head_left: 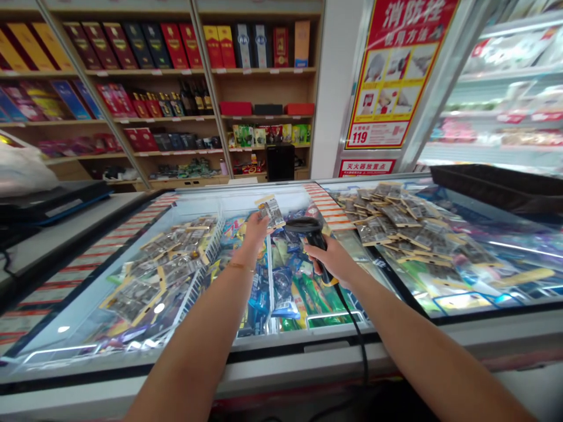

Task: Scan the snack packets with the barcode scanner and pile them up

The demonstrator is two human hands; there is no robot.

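Observation:
My left hand grips a small snack packet, clear and dark with pale tan ends, above the middle of the chest freezer. In my right hand is a black handheld barcode scanner, its head turned toward the packet and just right of it. The scanner's cable runs down over the freezer's front edge. Similar packets lie in a loose pile on the left glass and in another pile on the right glass.
Under the glass, wire baskets hold colourful frozen packs. A black tray rests at the right rear. A dark device with a white plastic bag stands on the left counter. Shelves of boxes line the back wall.

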